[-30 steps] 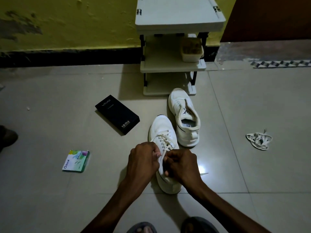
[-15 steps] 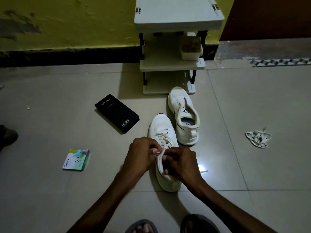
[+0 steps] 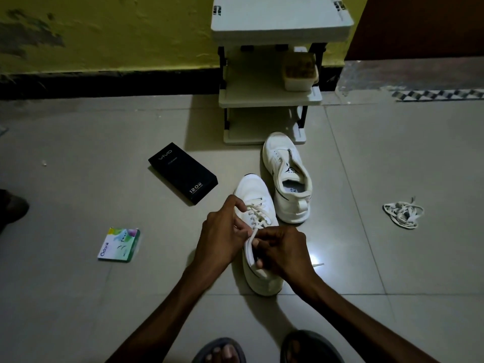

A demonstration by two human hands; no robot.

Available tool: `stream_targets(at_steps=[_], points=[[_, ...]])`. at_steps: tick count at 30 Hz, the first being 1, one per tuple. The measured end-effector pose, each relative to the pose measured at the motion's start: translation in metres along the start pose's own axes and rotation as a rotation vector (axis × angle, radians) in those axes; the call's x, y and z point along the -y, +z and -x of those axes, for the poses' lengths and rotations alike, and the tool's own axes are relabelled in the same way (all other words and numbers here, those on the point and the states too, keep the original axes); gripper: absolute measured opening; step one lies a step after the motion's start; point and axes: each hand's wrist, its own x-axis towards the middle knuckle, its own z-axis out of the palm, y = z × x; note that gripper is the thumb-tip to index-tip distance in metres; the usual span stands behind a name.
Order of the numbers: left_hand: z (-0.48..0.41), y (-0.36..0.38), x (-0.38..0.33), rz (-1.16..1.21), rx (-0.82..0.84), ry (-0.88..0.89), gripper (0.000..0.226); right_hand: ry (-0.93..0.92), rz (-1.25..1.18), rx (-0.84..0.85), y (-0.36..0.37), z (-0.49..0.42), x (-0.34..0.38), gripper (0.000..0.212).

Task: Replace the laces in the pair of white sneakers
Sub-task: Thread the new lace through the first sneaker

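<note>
Left hand (image 3: 220, 234) and right hand (image 3: 284, 254) pinch the lace (image 3: 258, 213) atop the sneaker (image 3: 252, 189).

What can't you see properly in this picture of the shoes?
Head view only:
1. Upper eyelets of the near sneaker: covered by the left hand and right hand, which grips the lace.
2. What the left hand's fingers pinch: hidden by its own knuckles.
3. Print on the tongue of the far sneaker: too small.
4. Container on the shelf: contents dim, blurred.
5. Dark shape at the left edge: cut off.
</note>
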Motion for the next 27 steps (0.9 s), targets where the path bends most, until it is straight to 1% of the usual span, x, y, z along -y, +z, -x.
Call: stream_targets(at_steps=[3, 6, 7, 8, 10, 12, 13, 14, 15, 16, 17, 18, 19, 20, 21, 22, 24, 25, 27], points=[[0.005, 0.001, 0.004, -0.018, -0.029, 0.014, 0.031, 0.024, 0.037, -0.004, 0.0, -0.002, 0.0, 0.017], [0.007, 0.008, 0.009, -0.073, -0.105, 0.047, 0.024, 0.063, 0.045, -0.03, 0.001, -0.005, 0.0, 0.015], [0.007, 0.008, 0.012, -0.068, -0.117, 0.055, 0.02, 0.055, 0.082, -0.042, 0.002, -0.006, 0.0, 0.016], [0.009, 0.007, 0.014, -0.049, -0.097, 0.055, 0.014, 0.02, 0.162, -0.06, 0.003, -0.007, -0.001, 0.018], [0.012, 0.002, 0.015, 0.005, 0.011, 0.011, 0.006, -0.057, 0.334, -0.105, 0.005, -0.008, -0.003, 0.024], [0.014, 0.013, 0.013, 0.046, 0.052, -0.036, 0.012, -0.086, 0.394, -0.133, 0.007, -0.007, -0.004, 0.023], [0.018, 0.016, 0.018, 0.029, -0.005, -0.051, 0.018, -0.093, 0.417, -0.141, 0.007, -0.007, -0.002, 0.021], [0.022, 0.015, 0.022, 0.065, -0.039, -0.111, 0.029, -0.099, 0.441, -0.138, 0.007, -0.007, -0.001, 0.021], [0.022, 0.015, 0.024, 0.038, -0.069, -0.154, 0.037, -0.103, 0.465, -0.123, 0.006, -0.006, 0.001, 0.022], [0.02, 0.014, 0.024, 0.029, -0.053, -0.09, 0.04, -0.114, 0.493, -0.108, 0.004, -0.006, 0.005, 0.024], [0.015, 0.017, 0.019, 0.016, -0.032, -0.067, 0.042, -0.114, 0.539, -0.1, 0.001, -0.006, 0.009, 0.024], [0.016, 0.016, 0.014, 0.036, 0.082, -0.09, 0.047, -0.118, 0.609, -0.107, -0.002, -0.008, 0.013, 0.022], [0.018, 0.012, 0.011, 0.064, 0.123, -0.086, 0.051, -0.104, 0.674, -0.114, -0.006, -0.01, 0.018, 0.02], [0.021, 0.005, 0.014, 0.054, 0.106, -0.075, 0.055, -0.085, 0.713, -0.102, -0.012, -0.011, 0.023, 0.019], [0.019, 0.01, 0.011, 0.062, 0.079, -0.098, 0.057, -0.057, 0.669, -0.065, -0.019, -0.012, 0.029, 0.016], [0.02, 0.01, 0.011, 0.057, 0.07, -0.104, 0.057, -0.018, 0.537, -0.002, -0.027, -0.012, 0.037, 0.011], [0.02, 0.012, 0.007, 0.056, 0.063, -0.1, 0.055, 0.081, 0.171, 0.156, -0.047, -0.005, 0.06, 0.018], [0.02, 0.012, 0.008, 0.048, 0.056, -0.094, 0.055, 0.103, 0.036, 0.222, -0.057, -0.002, 0.07, 0.022], [0.018, 0.012, 0.012, 0.043, 0.067, -0.085, 0.056, 0.055, -0.16, 0.317, -0.076, 0.006, 0.09, 0.022]])
